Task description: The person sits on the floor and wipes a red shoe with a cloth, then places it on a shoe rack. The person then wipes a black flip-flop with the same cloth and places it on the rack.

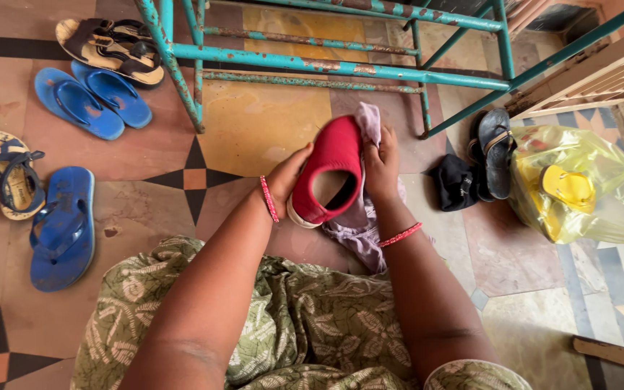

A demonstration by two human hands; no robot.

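On the patterned tile floor (254,130), far left: blue rubber flip-flops (63,227), a strapped tan sandal (12,180), a second blue pair (88,97) and brown sandals (113,47) above them. Centre: my left hand (287,177) cups the side of a red fabric slip-on shoe (330,170), grip closed on it near the heel, opening facing me, toe pointing away. My right hand (380,170) presses a pale lilac cloth (359,227) against the shoe's right side, grip closed on the cloth. Shoe is held above my green leaf-print lap (305,318). Behind: rusty teal metal frame (341,68). Right: black sandals (496,148), then a yellow plastic bag (594,188) with a yellow slipper (568,188) inside.
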